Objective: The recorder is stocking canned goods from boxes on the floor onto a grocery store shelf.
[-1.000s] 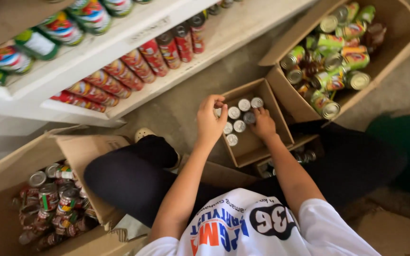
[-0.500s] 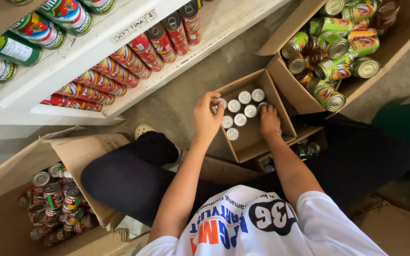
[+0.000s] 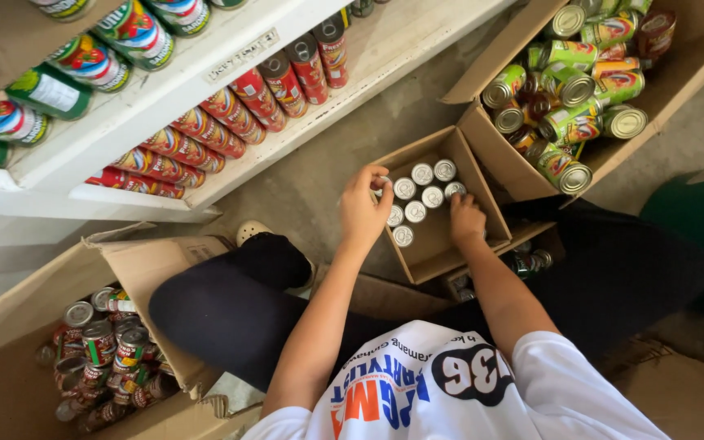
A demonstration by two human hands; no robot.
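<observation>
Down by the person's black-trousered knees sits a big brown cardboard box of red-and-green cans (image 3: 91,350). Past the knees lies a small open cardboard box (image 3: 442,248) with small silver-topped cans (image 3: 415,212) standing upright in rows. Left hand (image 3: 364,210) curls at the box's left edge, fingertips on one can — whether it grips it, I cannot tell. Right hand (image 3: 466,218) rests palm down, fingers loosely bent over the cans. Farther off — a box of green cans (image 3: 580,81) and a white shelf of red cans (image 3: 230,114).

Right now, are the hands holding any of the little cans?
The left hand grips a small can by its top rim in the small box. The right hand rests on cans; its grip is unclear.
</observation>
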